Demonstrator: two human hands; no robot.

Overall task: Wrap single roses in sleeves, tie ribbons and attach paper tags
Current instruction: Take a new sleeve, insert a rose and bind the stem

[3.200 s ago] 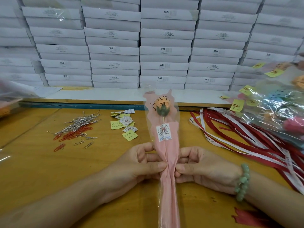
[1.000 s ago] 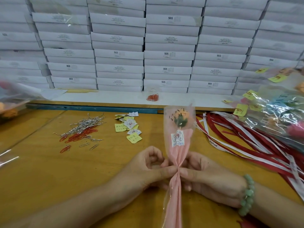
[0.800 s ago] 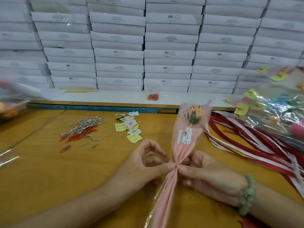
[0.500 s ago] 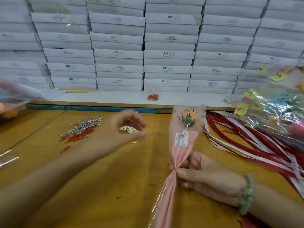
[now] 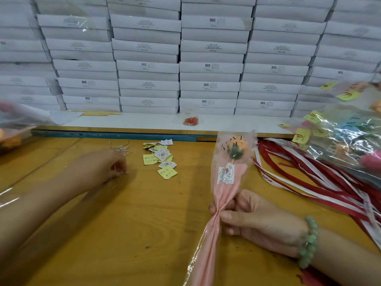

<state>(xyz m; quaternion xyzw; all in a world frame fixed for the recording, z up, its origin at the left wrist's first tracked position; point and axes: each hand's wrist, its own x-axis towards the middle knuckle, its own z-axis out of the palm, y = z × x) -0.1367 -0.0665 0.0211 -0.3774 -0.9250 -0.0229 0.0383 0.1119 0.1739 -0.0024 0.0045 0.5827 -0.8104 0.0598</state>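
Observation:
An orange rose [image 5: 237,147] stands in a clear and pink sleeve [image 5: 224,190] printed "LOVE YOU", with a round sticker [image 5: 226,174] on its front. My right hand [image 5: 257,221] grips the sleeve's gathered neck and holds it upright over the wooden table [image 5: 134,234]. My left hand [image 5: 103,168] is far to the left on the heap of silver wire ties [image 5: 121,147], its fingers curled and pinching a tie; it is blurred. Small paper tags [image 5: 160,159], yellow and white, lie between the hands. Red and white ribbons [image 5: 309,182] lie to the right.
Wrapped roses with yellow tags [image 5: 350,131] are heaped at the right edge. White boxes [image 5: 206,67] are stacked along the back. A small bag of red clips [image 5: 190,120] sits on the white ledge. Plastic bags [image 5: 12,124] lie at the far left.
My left hand let go of the sleeve's neck and moved left to the wire ties. My right hand alone keeps the sleeve pinched and upright.

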